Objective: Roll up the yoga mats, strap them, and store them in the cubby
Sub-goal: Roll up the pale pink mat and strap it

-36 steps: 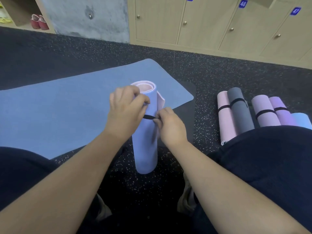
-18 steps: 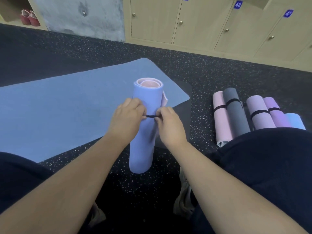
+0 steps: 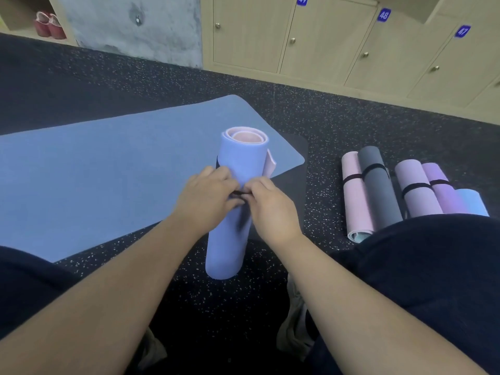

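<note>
One upright rolled mat (image 3: pixel 232 212), both hands' fingers (image 3: pixel 230 180) pinching its single black strap (image 3: pixel 239 195); five strapped rolls (image 3: pixel 378 185) nearby.

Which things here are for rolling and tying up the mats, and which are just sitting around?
For the job:
- rolled lilac mat, standing on end
- black strap, pinched by left hand and right hand
- flat blue mat, not yet rolled
- strapped rolled mats on the floor

Just lying about:
- red shoes on a shelf
- numbered lockers
</note>
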Motion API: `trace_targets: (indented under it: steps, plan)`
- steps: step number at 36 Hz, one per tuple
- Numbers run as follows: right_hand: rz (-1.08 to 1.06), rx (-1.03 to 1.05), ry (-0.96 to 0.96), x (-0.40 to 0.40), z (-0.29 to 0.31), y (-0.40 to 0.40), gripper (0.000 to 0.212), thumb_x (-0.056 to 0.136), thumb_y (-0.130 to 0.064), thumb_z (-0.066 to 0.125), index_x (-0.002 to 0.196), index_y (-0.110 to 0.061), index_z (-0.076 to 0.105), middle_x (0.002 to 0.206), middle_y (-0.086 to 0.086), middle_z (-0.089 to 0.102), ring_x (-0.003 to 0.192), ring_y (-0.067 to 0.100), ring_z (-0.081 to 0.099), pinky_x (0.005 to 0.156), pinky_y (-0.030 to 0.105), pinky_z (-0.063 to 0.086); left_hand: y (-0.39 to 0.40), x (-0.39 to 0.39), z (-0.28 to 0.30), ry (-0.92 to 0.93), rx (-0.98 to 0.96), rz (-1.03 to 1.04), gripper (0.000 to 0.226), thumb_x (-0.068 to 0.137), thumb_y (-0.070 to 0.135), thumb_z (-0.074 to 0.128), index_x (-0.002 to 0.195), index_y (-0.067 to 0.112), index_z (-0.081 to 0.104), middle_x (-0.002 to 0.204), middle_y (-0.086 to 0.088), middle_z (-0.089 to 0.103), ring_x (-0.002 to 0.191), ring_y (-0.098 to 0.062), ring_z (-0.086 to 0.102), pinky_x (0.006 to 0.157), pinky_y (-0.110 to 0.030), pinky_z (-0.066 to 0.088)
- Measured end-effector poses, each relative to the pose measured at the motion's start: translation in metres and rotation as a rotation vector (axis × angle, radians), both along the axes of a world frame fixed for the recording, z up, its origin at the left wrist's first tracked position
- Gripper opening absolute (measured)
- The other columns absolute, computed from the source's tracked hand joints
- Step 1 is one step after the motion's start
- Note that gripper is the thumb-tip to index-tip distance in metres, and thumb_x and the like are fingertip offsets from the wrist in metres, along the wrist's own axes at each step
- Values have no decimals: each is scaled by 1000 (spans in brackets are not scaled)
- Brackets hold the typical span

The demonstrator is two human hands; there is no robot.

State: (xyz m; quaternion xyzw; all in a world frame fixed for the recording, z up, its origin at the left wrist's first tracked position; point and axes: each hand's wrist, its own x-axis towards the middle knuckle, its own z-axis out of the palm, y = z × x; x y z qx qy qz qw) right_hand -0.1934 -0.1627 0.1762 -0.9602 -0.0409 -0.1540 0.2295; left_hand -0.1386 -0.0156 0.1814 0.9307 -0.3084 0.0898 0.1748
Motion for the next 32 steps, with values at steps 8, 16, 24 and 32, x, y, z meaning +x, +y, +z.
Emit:
trace_targets:
  steps: [8,16,24,32]
  plan:
    - [-183,-139,149,0,-6,-20,37,95,-55,45,91,-20,55,83,-7,54,88,19,48,65,32,33,25,8,-7,73,-162,70,28,89,46,59,88,20,69,97,7,55,108,-19,41,87,-32,32]
    - [24,-6,-54,-2,-25,-30,31,92,-44,52,88,-20,71,79,-11,65,79,16,50,65,29,46,27,21,-22,285,-357,117,20,86,39,67,74,24,62,98,3,56,106,-17,45,91,-30,37]
    - [-19,86,-68,-22,-56,-18,35,94,-42,43,104,-18,66,102,-6,67,87,20,56,72,33,49,27,30,-24,421,-427,149,22,80,39,73,68,23,64,90,10,56,98,-12,53,85,-31,42]
    - [-157,106,28,-7,-52,-49,28,90,-44,60,91,-18,71,81,-13,63,84,12,39,71,22,36,24,35,-44,458,-351,138,30,73,52,73,70,23,67,89,10,59,97,-12,53,86,-35,44]
